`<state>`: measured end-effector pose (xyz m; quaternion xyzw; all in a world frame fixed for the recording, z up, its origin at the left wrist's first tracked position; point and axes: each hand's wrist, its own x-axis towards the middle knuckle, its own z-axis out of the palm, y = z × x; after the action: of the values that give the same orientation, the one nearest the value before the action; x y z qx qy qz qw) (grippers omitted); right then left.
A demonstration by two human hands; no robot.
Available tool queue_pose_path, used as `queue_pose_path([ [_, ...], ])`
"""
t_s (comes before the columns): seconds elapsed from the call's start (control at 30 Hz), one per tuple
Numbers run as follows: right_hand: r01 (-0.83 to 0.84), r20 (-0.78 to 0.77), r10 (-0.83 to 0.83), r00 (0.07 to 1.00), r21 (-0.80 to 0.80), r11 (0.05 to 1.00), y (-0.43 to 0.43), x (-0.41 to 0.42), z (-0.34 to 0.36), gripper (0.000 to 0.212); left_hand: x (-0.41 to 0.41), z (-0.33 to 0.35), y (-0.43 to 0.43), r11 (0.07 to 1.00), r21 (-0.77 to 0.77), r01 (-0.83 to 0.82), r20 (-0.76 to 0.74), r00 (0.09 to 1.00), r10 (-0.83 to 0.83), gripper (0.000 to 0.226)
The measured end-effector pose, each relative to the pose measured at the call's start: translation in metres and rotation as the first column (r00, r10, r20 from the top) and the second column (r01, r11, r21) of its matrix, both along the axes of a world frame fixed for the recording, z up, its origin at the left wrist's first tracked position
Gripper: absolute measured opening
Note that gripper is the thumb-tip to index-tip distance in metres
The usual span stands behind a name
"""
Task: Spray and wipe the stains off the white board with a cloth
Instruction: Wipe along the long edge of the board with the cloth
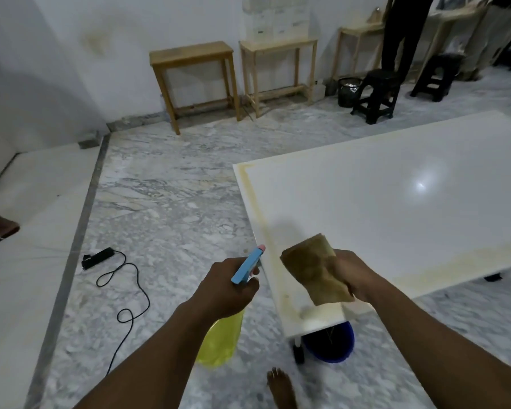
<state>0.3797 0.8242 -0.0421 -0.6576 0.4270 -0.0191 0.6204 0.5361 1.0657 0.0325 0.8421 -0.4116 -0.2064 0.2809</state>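
While your left arm reaches forward from the lower left, your left hand hangs just off the near-left edge of the white board. Its fingers are curled tight round the neck of the spray bottle. The bottle's blue trigger head and pink nozzle tip point up and away along that edge, and its yellow body hangs below your wrist.

Your right arm comes in from the lower right, with your right hand over the board's near corner. Fingers and thumb are clamped on a folded brown cloth, which stands above the grip and droops below it. You cannot tell whether the cloth touches the surface.

The board lies flat, raised off the marble floor, with yellowish stains banding its left and near edges. A blue bucket sits beneath the near corner, your bare foot near it.
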Motion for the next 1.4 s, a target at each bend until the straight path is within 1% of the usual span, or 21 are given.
queue_pose_path([
  [0.03, 0.095, 0.060, -0.107, 0.992, 0.185, 0.978, -0.009, -0.001, 0.007, 0.023, 0.004, 0.002, -0.004, 1.000, -0.004, 0.005, 0.009, 1.000, -0.005, 0.008],
  [0.07, 0.158, 0.110, -0.211, 0.971, 0.367, 0.917, -0.017, -0.002, 0.009, 0.029, 0.009, 0.004, -0.008, 1.000, -0.008, 0.007, 0.012, 1.000, -0.007, 0.008],
  [0.1, 0.187, 0.140, -0.296, 0.945, 0.510, 0.839, -0.024, -0.002, 0.011, 0.035, 0.016, 0.006, -0.015, 1.000, -0.008, 0.008, 0.010, 1.000, -0.008, 0.007],
  [0.13, 0.199, 0.153, -0.354, 0.923, 0.599, 0.776, -0.032, 0.001, 0.011, 0.041, 0.024, 0.007, -0.024, 1.000, 0.000, 0.013, 0.009, 1.000, -0.013, 0.005],
  [0.17, 0.198, 0.161, -0.385, 0.909, 0.646, 0.737, -0.037, 0.005, 0.012, 0.045, 0.031, 0.009, -0.032, 1.000, 0.008, 0.020, 0.007, 1.000, -0.020, 0.007],
  [0.23, 0.190, 0.173, -0.408, 0.897, 0.681, 0.707, -0.049, 0.023, 0.012, 0.048, 0.050, 0.012, -0.056, 0.998, 0.035, 0.054, -0.004, 0.999, -0.054, 0.011],
  [0.3, 0.175, 0.189, -0.399, 0.897, 0.678, 0.714, -0.058, 0.045, 0.017, 0.047, 0.066, 0.013, -0.081, 0.986, 0.103, 0.129, 0.026, 0.991, -0.133, 0.009],
  [0.4, 0.128, 0.216, -0.341, 0.915, 0.647, 0.752, -0.079, 0.083, 0.024, 0.046, 0.088, 0.014, -0.122, 0.958, 0.213, 0.191, 0.054, 0.977, -0.207, 0.018],
  [0.5, 0.063, 0.243, -0.283, 0.928, 0.645, 0.762, -0.104, 0.118, 0.036, 0.043, 0.108, 0.016, -0.152, 0.949, 0.234, 0.212, 0.065, 0.970, -0.233, 0.019],
  [0.6, 0.045, 0.243, -0.254, 0.936, 0.633, 0.773, -0.125, 0.145, 0.046, 0.044, 0.124, 0.016, -0.171, 0.953, 0.231, 0.196, 0.100, 0.970, -0.223, 0.019],
  [0.73, 0.042, 0.239, -0.240, 0.941, 0.619, 0.785, -0.138, 0.171, 0.053, 0.045, 0.143, 0.018, -0.185, 0.947, 0.281, 0.153, 0.239, 0.945, -0.224, 0.025],
  [0.77, 0.028, 0.249, -0.229, 0.941, 0.619, 0.785, -0.138, 0.175, 0.056, 0.044, 0.148, 0.017, -0.186, 0.950, 0.277, 0.147, 0.250, 0.943, -0.218, 0.027],
  [0.9, 0.011, 0.268, -0.216, 0.939, 0.604, 0.797, -0.132, 0.185, 0.064, 0.041, 0.169, 0.014, -0.185, 0.970, 0.207, 0.124, 0.134, 0.979, -0.153, 0.027],
  [0.93, 0.025, 0.255, -0.218, 0.942, 0.594, 0.804, -0.130, 0.186, 0.064, 0.042, 0.172, 0.014, -0.183, 0.969, 0.211, 0.128, 0.136, 0.978, -0.159, 0.027],
  [1.07, 0.084, 0.192, -0.222, 0.956, 0.547, 0.833, -0.114, 0.187, 0.066, 0.040, 0.175, 0.013, -0.171, 0.954, 0.269, 0.135, 0.250, 0.946, -0.205, 0.029],
  [1.1, 0.088, 0.174, -0.211, 0.962, 0.532, 0.842, -0.106, 0.187, 0.066, 0.039, 0.177, 0.014, -0.165, 0.954, 0.262, 0.147, 0.240, 0.947, -0.212, 0.029],
  [1.17, 0.104, 0.111, -0.181, 0.977, 0.493, 0.864, -0.095, 0.183, 0.062, 0.037, 0.179, 0.016, -0.155, 0.959, 0.221, 0.176, 0.146, 0.966, -0.211, 0.028],
  [1.23, 0.124, 0.022, -0.146, 0.989, 0.413, 0.902, -0.080, 0.183, 0.054, 0.034, 0.186, 0.019, -0.134, 0.966, 0.173, 0.191, 0.074, 0.976, -0.206, 0.024],
  [1.33, 0.093, -0.127, -0.060, 0.990, 0.271, 0.958, -0.058, 0.187, 0.046, 0.038, 0.197, 0.021, -0.103, 0.975, 0.118, 0.191, 0.068, 0.977, -0.200, 0.023],
  [1.4, 0.034, -0.169, 0.003, 0.986, 0.216, 0.976, -0.046, 0.193, 0.045, 0.041, 0.207, 0.021, -0.088, 0.977, 0.100, 0.189, 0.064, 0.979, -0.195, 0.027],
])
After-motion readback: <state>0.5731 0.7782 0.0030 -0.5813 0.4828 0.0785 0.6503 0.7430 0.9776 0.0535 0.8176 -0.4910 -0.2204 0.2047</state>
